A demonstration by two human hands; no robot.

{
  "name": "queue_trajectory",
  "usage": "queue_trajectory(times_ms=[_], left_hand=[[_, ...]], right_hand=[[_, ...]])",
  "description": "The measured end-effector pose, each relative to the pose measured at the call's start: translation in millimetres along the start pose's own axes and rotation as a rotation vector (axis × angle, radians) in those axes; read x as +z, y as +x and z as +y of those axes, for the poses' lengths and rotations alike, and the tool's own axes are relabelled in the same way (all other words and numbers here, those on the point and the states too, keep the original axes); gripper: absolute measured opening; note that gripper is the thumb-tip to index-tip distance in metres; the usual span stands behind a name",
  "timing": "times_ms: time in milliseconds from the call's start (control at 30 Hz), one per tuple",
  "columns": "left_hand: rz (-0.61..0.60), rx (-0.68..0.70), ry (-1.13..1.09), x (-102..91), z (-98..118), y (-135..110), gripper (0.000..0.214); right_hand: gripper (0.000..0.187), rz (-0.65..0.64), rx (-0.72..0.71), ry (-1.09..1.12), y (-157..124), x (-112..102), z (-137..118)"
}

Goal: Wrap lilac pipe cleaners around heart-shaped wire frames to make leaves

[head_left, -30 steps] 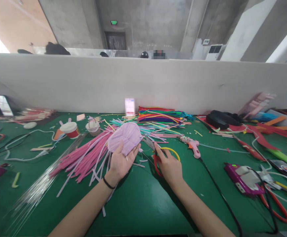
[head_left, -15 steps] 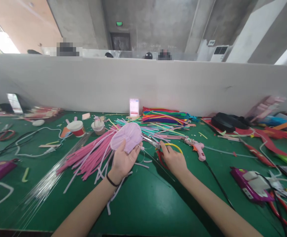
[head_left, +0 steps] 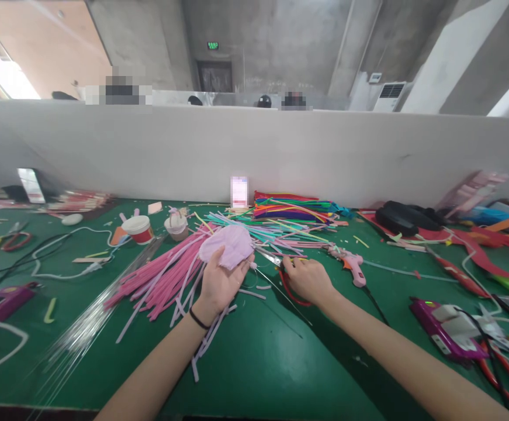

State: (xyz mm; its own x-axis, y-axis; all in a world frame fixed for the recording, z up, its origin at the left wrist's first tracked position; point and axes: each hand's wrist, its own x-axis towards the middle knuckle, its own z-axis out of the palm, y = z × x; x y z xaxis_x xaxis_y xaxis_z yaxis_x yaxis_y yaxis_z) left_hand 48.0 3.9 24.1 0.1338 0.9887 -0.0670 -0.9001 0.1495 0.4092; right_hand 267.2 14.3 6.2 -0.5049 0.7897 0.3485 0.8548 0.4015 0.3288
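My left hand (head_left: 217,286), palm up, is closed on a rounded lilac fuzzy piece (head_left: 227,242) that looks made of pipe cleaners, the thumb over its lower edge. From beside its fingers a thin wire (head_left: 283,291) runs down to the right. My right hand (head_left: 309,280) grips scissors (head_left: 272,257) with red and yellow handles. Their blades point left at the lilac piece's right edge; whether they touch it I cannot tell. Pink pipe cleaners (head_left: 158,280) fan out left of my left hand, and several lilac ones lie under and around it.
Behind the hands lie multicoloured pipe cleaners (head_left: 289,207) and a propped phone (head_left: 239,192). A pink glue gun (head_left: 354,268) rests to the right, near a purple power strip (head_left: 445,330). Clear wires (head_left: 87,321), a paper cup (head_left: 138,229) and another cup (head_left: 176,227) are on the left.
The lilac piece has tilted and sits slightly lower. My right hand has turned with the scissors, its forearm swinging out to the right, so less of the yellow handle shows.
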Motion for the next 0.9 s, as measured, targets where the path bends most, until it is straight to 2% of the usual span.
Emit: queue_trajectory(times_ms=[167, 300, 533, 600, 700, 800, 900], left_hand=[[0.008, 0.000, -0.021, -4.4, 1, 3, 0.042], [-0.018, -0.005, -0.033, -7.4, 2, 5, 0.043], [0.047, -0.030, -0.017, -9.9, 1, 7, 0.046], [0.048, -0.049, -0.006, -9.5, 2, 7, 0.049], [0.029, -0.055, 0.002, -7.8, 3, 7, 0.050], [0.025, -0.024, -0.006, -5.6, 4, 6, 0.049], [0.023, 0.003, -0.008, -2.9, 5, 4, 0.048]], right_hand=[[0.033, -0.071, -0.064, 0.030, 4, 0, 2], [0.026, -0.152, -0.093, 0.038, 6, -1, 5], [0.026, -0.236, -0.118, 0.071, 10, -12, 9], [0.026, -0.236, -0.085, 0.084, 12, -14, 10], [0.030, -0.212, 0.038, 0.132, 14, -14, 14], [0.047, -0.160, 0.180, 0.252, 11, -12, 18], [0.055, -0.091, 0.210, 0.415, 2, -9, 21]])
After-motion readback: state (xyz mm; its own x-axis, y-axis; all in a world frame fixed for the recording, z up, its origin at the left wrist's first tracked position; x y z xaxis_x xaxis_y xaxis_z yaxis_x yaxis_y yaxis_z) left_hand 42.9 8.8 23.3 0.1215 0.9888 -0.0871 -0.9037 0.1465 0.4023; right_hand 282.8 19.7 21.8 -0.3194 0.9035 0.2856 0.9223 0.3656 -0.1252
